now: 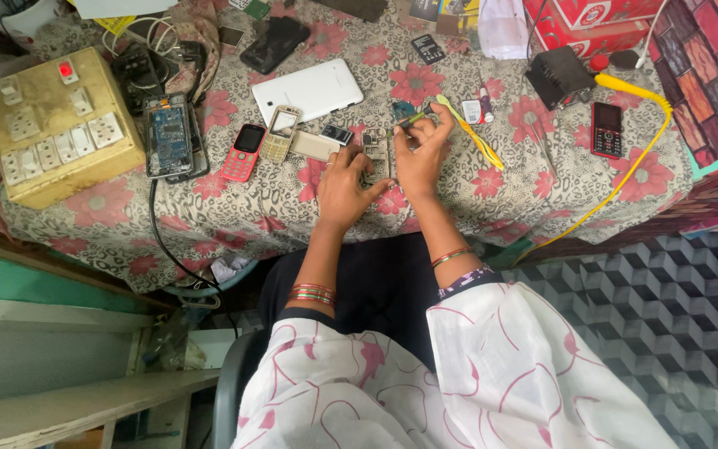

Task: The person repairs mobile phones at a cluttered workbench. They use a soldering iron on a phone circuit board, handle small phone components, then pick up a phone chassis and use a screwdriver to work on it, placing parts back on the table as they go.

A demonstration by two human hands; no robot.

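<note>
- Near edge: white sleeves with pink pattern, bangles on both wrists, forearms reaching toward 12 o'clock over the desk [209,220], which has a floral leopard-print cloth.
- Left hand [344,187]: fingers curled, pressing down on and steadying the opened phone body [376,158], which lies flat on the desk at centre.
- Right hand [420,158]: pinch-grips a thin green-handled tool [413,120]; tip end points toward 9 o'clock just above the phone body. Exact contact point not visible.
- Opened phone body sits between the two hands, touching both; circuit board exposed.
- Just at 9 o'clock of left hand: beige phone cover [315,146], small dark part [337,134], gold keypad phone [279,134], pink keypad phone [243,152], in a row.
- Further at 9 o'clock: stripped phone with blue board [169,135], then yellowed socket board [60,125] with red switch.
- At 3 o'clock of right hand: yellow-green tweezers [469,133], metal tweezers [544,148], red-black keypad phone [607,129].
- Yellow cable [637,158] runs from 2 o'clock down off desk edge.
- Far, 12 o'clock: white tablet [309,90], black phone [274,44], black box unit [558,76], red carton [596,25].
</note>
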